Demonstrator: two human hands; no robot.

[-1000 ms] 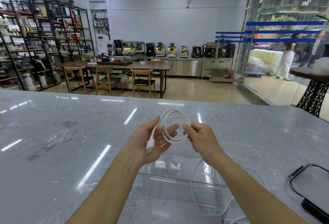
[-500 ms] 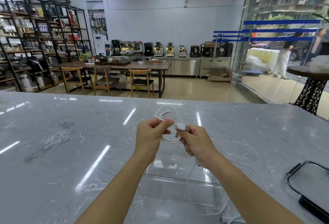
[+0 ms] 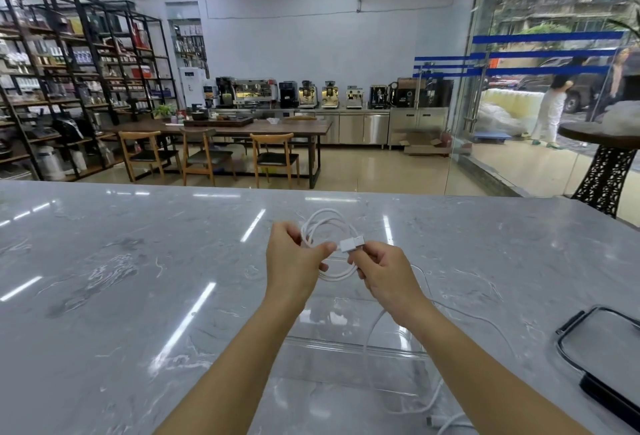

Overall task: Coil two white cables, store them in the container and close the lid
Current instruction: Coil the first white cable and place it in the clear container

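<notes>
Moved: hands had parted slightly; right hand pinched USB plug.
Left hand: clasped white cable coil.
Handling: judged light, springy; best held where loops cross.

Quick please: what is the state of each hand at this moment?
Left hand: closed, holding the coiled white cable.
Right hand: closed, pinching the same cable's white plug.

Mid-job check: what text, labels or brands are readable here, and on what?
No text is readable.
The white cable and its plug: no marking shows.
The container and lid: no label shows.
The shelf goods and coffee machines: labels too small and blurred.
</notes>
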